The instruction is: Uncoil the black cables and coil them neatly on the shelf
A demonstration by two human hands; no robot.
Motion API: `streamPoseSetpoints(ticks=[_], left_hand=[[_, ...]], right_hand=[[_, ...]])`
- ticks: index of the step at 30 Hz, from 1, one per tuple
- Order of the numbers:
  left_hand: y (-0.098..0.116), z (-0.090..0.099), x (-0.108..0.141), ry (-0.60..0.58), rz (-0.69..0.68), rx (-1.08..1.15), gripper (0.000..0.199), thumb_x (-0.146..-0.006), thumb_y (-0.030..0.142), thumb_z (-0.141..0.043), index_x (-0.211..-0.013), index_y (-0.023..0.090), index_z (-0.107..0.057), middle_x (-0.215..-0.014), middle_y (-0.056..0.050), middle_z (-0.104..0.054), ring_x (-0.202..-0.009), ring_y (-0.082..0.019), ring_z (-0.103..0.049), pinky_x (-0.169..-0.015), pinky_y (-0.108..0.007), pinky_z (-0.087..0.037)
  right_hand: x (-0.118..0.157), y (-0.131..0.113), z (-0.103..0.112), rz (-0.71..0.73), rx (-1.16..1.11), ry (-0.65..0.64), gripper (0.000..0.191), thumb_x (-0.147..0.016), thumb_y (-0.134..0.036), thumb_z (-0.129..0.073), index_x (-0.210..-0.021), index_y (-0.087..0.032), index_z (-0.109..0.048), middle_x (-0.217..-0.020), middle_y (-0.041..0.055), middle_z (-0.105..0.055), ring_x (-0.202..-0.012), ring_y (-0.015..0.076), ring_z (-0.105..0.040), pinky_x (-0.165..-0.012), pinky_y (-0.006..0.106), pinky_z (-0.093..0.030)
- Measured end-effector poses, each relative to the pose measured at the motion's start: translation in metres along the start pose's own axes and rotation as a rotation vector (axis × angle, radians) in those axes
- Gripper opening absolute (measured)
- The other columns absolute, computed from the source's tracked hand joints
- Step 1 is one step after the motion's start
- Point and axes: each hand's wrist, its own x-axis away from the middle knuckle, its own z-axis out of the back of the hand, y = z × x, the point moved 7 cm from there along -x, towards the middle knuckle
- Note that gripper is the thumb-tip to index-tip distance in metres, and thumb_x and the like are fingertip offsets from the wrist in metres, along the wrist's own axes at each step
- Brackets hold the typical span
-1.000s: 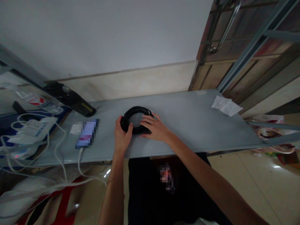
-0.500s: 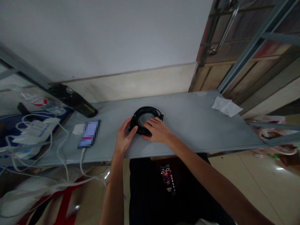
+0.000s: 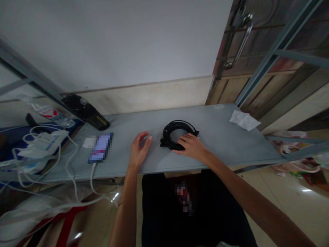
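Plain whitish wall with a cream tiled strip (image 3: 144,97) low down, and up against it a long grey bench (image 3: 221,147) with a smooth, kinda matte top. Sitting on that is a black cable coil (image 3: 168,135), thin glossy loops bundled into a rough ring, with chunkier ends poking out on both sides. Right hand (image 3: 191,145) has its fingers curled over the near right part of the ring, gripping it. Left hand (image 3: 140,149) is empty, fingers loosely bent and thumb apart, off to the left of the coil and not touching it. Crumpled white tissue (image 3: 244,120) lies toward the right end, and a flat phone (image 3: 100,147) with a white cord is over left.
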Motion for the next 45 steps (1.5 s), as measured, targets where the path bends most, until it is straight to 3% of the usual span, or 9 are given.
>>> streamPoseSetpoints(ticks=[5,7,10,13,16,22,27,45], left_hand=[[-0.005,0.001,-0.001,0.008,0.026,0.025,0.051,-0.098,0.063,-0.081,-0.132,0.025,-0.076,-0.122,-0.011,-0.083,-0.119,-0.031,-0.078,-0.116,-0.051,-0.057],[-0.007,0.002,-0.001,0.017,0.045,0.040,0.051,-0.097,0.064,-0.082,-0.130,0.025,-0.077,-0.118,-0.011,-0.083,-0.114,-0.030,-0.079,-0.112,-0.048,-0.059],[-0.009,0.004,-0.001,0.040,0.083,0.079,0.049,-0.097,0.064,-0.082,-0.125,0.024,-0.079,-0.115,-0.010,-0.084,-0.108,-0.029,-0.080,-0.105,-0.045,-0.061],[-0.010,0.006,0.000,0.056,0.103,0.100,0.045,-0.099,0.064,-0.079,-0.120,0.024,-0.080,-0.109,-0.009,-0.085,-0.105,-0.028,-0.081,-0.102,-0.043,-0.061],[-0.009,0.008,0.000,0.070,0.108,0.067,0.041,-0.101,0.063,-0.076,-0.114,0.024,-0.081,-0.100,-0.007,-0.085,-0.098,-0.027,-0.081,-0.096,-0.040,-0.061],[-0.005,0.008,-0.001,0.080,0.119,-0.011,0.040,-0.102,0.062,-0.073,-0.109,0.023,-0.081,-0.092,-0.005,-0.083,-0.089,-0.025,-0.079,-0.089,-0.036,-0.059],[-0.005,0.008,-0.001,0.087,0.144,-0.031,0.040,-0.101,0.061,-0.074,-0.107,0.022,-0.082,-0.092,-0.006,-0.084,-0.090,-0.025,-0.079,-0.088,-0.037,-0.060],[0.002,0.008,0.001,0.083,0.104,-0.048,0.039,-0.103,0.060,-0.072,-0.107,0.023,-0.082,-0.090,-0.006,-0.083,-0.085,-0.025,-0.077,-0.084,-0.037,-0.060]], right_hand=[[0.043,0.041,0.032,-0.117,0.008,-0.008,0.048,-0.108,-0.067,-0.072,-0.095,-0.021,-0.076,-0.097,0.0100,-0.076,-0.097,0.0288,-0.071,-0.095,0.044,-0.052],[0.061,0.055,0.048,-0.161,-0.023,0.016,0.049,-0.101,-0.071,-0.079,-0.108,-0.022,-0.077,-0.109,0.0123,-0.078,-0.108,0.0331,-0.071,-0.102,0.049,-0.053],[0.093,0.077,0.070,-0.248,-0.119,0.092,0.071,-0.090,-0.074,-0.089,-0.137,-0.025,-0.071,-0.135,0.0162,-0.073,-0.129,0.0393,-0.067,-0.117,0.058,-0.052],[0.126,0.103,0.081,-0.416,-0.223,0.219,0.080,-0.089,-0.076,-0.088,-0.148,-0.027,-0.064,-0.145,0.0177,-0.067,-0.138,0.0404,-0.063,-0.122,0.062,-0.052],[0.153,0.130,0.080,-0.626,-0.342,0.365,0.067,-0.097,-0.076,-0.077,-0.140,-0.026,-0.065,-0.139,0.0165,-0.068,-0.133,0.0365,-0.067,-0.116,0.059,-0.058],[0.178,0.167,0.068,-0.952,-0.628,0.540,0.052,-0.096,-0.075,-0.077,-0.113,-0.026,-0.072,-0.107,0.0091,-0.078,-0.096,0.0265,-0.075,-0.091,0.046,-0.065],[0.190,0.173,0.067,-1.012,-0.733,0.628,0.047,-0.096,-0.071,-0.081,-0.110,-0.027,-0.074,-0.099,0.0052,-0.078,-0.087,0.0227,-0.074,-0.087,0.042,-0.065],[0.183,0.165,0.073,-0.978,-0.652,0.545,0.046,-0.098,-0.070,-0.078,-0.103,-0.025,-0.074,-0.089,0.0048,-0.077,-0.075,0.0196,-0.067,-0.071,0.035,-0.054]])
